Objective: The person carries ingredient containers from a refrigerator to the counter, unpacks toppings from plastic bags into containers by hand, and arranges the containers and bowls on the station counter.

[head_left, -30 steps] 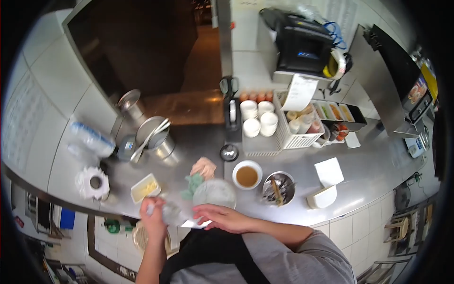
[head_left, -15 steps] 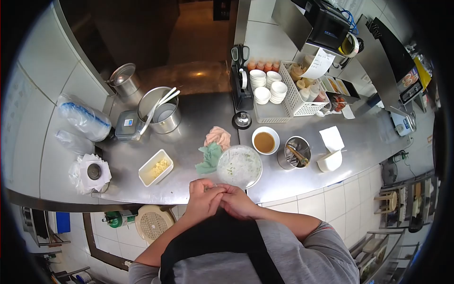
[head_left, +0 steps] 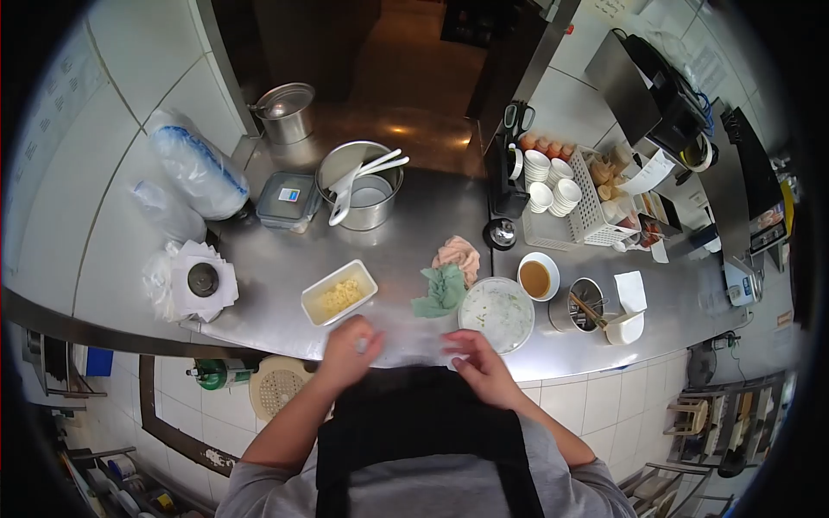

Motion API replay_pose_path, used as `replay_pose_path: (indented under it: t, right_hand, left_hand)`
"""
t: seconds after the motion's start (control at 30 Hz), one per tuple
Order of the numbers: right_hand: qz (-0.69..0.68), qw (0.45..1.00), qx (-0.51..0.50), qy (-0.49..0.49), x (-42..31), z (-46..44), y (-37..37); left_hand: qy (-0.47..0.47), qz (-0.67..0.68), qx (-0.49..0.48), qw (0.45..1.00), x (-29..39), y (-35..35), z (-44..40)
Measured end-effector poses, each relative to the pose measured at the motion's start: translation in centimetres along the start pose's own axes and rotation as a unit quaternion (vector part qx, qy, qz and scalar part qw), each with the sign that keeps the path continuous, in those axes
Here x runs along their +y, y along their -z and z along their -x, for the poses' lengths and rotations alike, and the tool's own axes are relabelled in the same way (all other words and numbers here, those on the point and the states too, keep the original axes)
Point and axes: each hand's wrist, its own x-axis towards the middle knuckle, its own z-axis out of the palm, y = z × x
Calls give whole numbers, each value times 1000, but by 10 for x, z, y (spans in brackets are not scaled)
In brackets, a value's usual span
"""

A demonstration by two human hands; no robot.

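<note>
A thin see-through plastic film, smeared by motion, stretches between my hands at the counter's front edge. My left hand is closed on its left end, below the white tub of yellow crumbly food. At the film's right end, my right hand pinches it between curved fingers. Beside that hand lies a round translucent lid or dish with green specks. Behind the dish are a crumpled green cloth and a pink cloth.
A bowl of brown sauce and a metal container with utensils stand right. Farther back are a steel pot with white-handled utensils, a lidded box, stacked white cups and a white basket. Plastic-wrapped stacks stand left.
My hands were together and have moved apart, left hand leftward and right hand rightward, with the film now spread between them. The view has swung left, so the counter items appear farther right.
</note>
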Motion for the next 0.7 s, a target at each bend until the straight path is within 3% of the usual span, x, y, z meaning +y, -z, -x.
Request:
replay_pose_path:
  t: [0.03,0.07,0.13,0.17,0.2,0.27,0.33,0.4,0.57,0.7]
  right_hand:
    - [244,962,87,84,-2,3,7]
    - [445,850,176,221,8,1,23]
    - [521,773,306,194,11,6,48]
    - [525,761,333,186,18,9,60]
    - [492,775,372,133,30,12,76]
    - [416,800,428,64,66,17,103]
    - [369,853,369,-21,92,14,125]
    - [121,921,355,-108,76,13,113]
    - [80,949,298,-61,35,37,112]
    - [-84,946,312,20,24,92,191]
  left_hand:
    - [19,-17,36,999,-8,14,1]
    - [36,-32,69,996,-16,30,2]
    - [5,-92,120,988,-31,60,2]
    - [13,-119,121,985,-35,71,2]
    - [17,-144,122,982,-36,79,2]
    - [123,-235,1,964,-30,94,4]
    - [194,-314,-116,922,-20,95,1]
    - [189,-309,-109,926,-27,88,-1]
    - [135,-306,-45,941,-55,72,1]
    - [123,-297,-51,946,-56,59,-1]
